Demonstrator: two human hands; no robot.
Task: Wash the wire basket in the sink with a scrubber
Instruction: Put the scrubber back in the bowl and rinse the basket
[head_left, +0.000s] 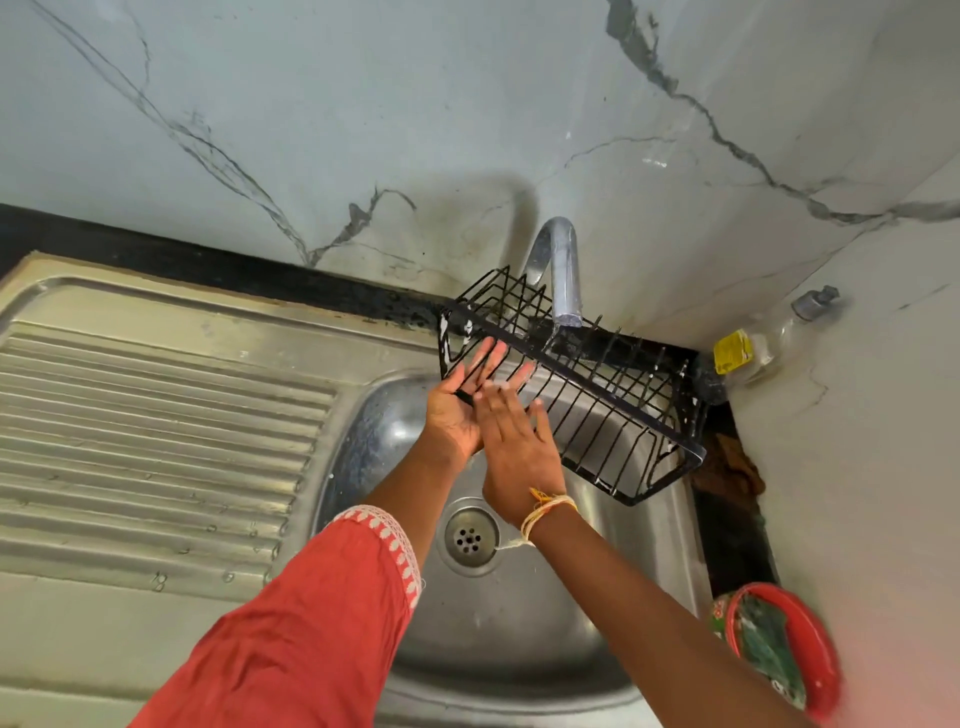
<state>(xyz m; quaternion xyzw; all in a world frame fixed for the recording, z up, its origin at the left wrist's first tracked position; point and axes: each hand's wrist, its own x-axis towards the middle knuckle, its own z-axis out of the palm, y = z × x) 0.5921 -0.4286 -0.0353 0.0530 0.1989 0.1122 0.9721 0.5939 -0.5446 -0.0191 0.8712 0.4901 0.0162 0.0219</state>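
Observation:
The black wire basket (597, 395) hangs tilted over the steel sink (519, 639), right under the tap spout (565, 283). Its right end leans toward the sink's back right corner. My left hand (462, 402) is palm up with straight fingers at the basket's left end, and a lower wire touches the palm. My right hand (514, 447) lies palm down across the left palm, fingers straight, holding nothing. A green scrubber (766, 647) sits apart in a red dish (821, 670) at the lower right.
A ribbed steel drainboard (156, 426) stretches to the left of the basin. The drain (470, 538) shows below my wrists. A clear bottle with a yellow label (753, 348) lies in the right corner against the marble wall. A brown cloth (730, 470) sits beside the sink.

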